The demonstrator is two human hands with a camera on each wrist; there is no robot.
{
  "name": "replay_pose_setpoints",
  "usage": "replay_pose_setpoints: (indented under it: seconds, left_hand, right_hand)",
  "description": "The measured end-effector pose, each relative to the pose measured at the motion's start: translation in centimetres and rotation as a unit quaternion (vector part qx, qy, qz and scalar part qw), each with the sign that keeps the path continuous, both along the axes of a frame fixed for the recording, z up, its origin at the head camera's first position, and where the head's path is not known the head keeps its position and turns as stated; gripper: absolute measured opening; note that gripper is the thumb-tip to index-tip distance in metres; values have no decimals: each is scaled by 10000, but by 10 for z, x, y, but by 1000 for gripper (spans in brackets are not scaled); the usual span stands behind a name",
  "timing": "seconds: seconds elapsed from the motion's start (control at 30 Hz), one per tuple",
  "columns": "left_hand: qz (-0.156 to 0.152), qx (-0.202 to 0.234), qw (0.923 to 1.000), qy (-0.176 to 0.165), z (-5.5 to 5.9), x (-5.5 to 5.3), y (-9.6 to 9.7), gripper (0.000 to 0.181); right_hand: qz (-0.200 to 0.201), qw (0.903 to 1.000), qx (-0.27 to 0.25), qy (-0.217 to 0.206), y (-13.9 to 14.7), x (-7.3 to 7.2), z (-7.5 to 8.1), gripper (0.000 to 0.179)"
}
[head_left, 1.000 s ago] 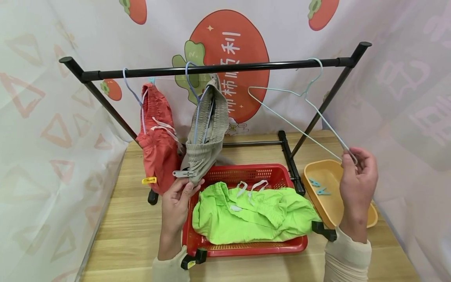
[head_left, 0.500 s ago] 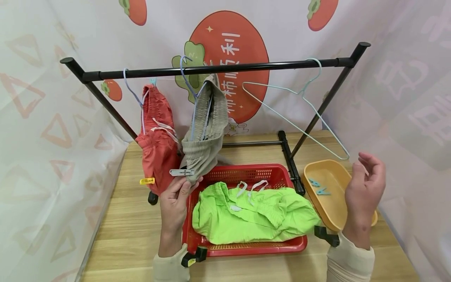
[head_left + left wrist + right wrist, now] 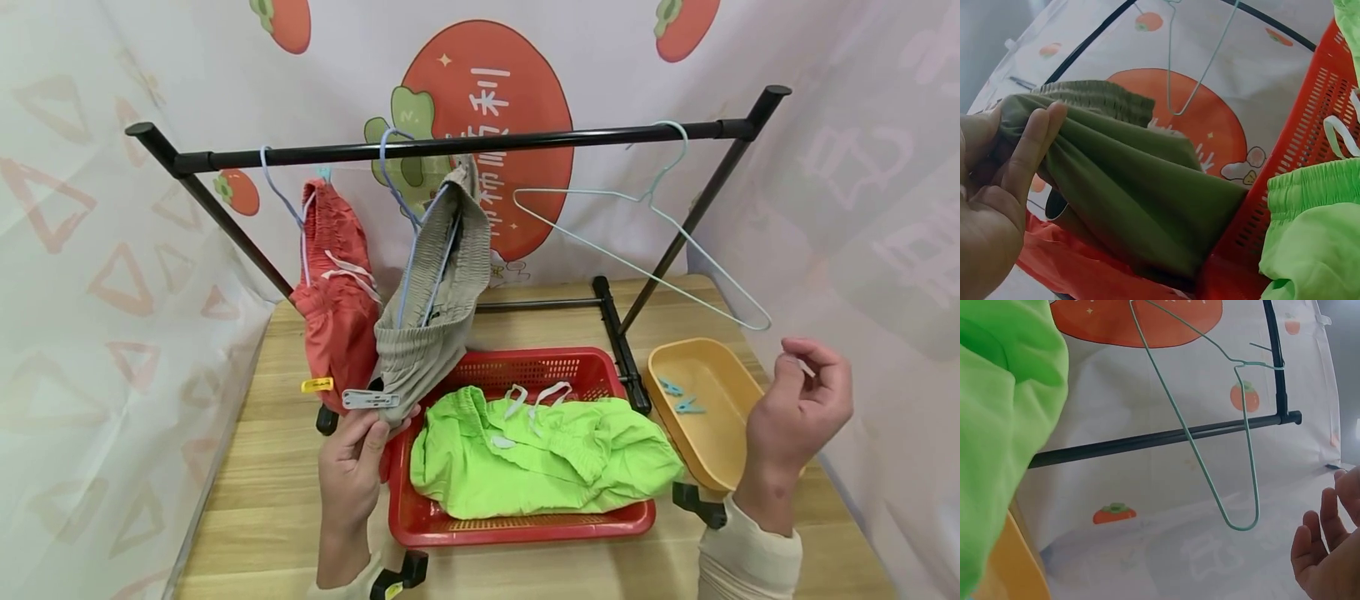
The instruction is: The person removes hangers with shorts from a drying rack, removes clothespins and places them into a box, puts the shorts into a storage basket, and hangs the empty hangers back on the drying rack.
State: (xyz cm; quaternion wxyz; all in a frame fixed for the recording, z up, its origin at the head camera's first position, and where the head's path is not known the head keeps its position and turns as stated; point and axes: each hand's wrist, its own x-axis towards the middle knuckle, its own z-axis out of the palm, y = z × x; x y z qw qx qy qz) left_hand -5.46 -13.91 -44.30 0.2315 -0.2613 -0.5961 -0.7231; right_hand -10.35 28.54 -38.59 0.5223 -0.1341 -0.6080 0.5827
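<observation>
My left hand (image 3: 348,475) pinches the near end of the grey elastic-waist shorts (image 3: 420,358), thumb on top, beside a narrow white printed label (image 3: 371,400). Inside their gaping waistband runs a blue wire hanger (image 3: 386,175), hooked over the black rail (image 3: 517,142). The left wrist view shows the shorts' cloth (image 3: 1141,181) stretched from the fingers in folds. My right hand (image 3: 802,408) hovers at the right, its fingers loosely bent around nothing. Just beyond its fingertips hangs a bare mint-green wire hanger (image 3: 684,146), seen whole in the right wrist view.
Red shorts (image 3: 337,333) hang at the rail's left. Below, a red basket (image 3: 525,533) holds lime-green shorts (image 3: 540,467). A yellow tray (image 3: 720,417) with two blue clothespins (image 3: 686,406) stands at the right, near the rack's black foot (image 3: 637,392).
My right hand has let go of the mint-green hanger and moved right and slightly down; the hanger has swung. My left hand has drawn the grey shorts' near end down and left.
</observation>
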Motion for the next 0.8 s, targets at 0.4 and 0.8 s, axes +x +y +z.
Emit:
replay_pose_setpoints:
  seconds: [0.4,0.8]
  left_hand:
    - [-41,-6,9999,93,2,13,-12,17]
    - [-413,1078,9931,182,2,7,-22,24]
  right_hand:
    - [3081,9364,1681,-36,-3,-3,-23,9]
    - [3338,8995,2627,-1023,-8,-5,-26,25]
